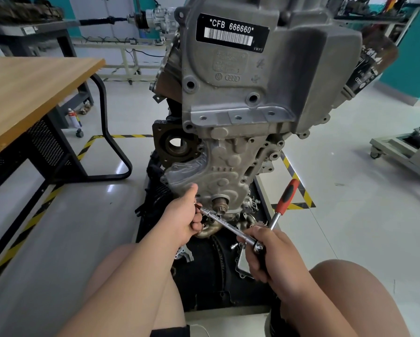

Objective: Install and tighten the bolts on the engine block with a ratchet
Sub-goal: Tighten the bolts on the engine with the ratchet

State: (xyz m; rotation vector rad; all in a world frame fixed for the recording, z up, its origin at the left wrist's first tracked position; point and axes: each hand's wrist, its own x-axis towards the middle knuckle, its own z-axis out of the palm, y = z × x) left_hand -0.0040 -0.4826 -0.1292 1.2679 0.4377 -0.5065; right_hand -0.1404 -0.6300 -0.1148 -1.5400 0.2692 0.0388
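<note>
Seemingly mid-tightening: left hand holds the chrome extension bar at the grey cast-metal engine block, right hand grips the red-handled ratchet; upper-frame bolt holes look empty.

red-black ratchet handle, grey engine block

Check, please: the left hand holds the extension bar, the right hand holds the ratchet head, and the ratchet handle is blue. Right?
Not quite: the head view shows the ratchet handle red and black, not blue. The left hand does hold the extension bar, the right hand the ratchet head.
</note>
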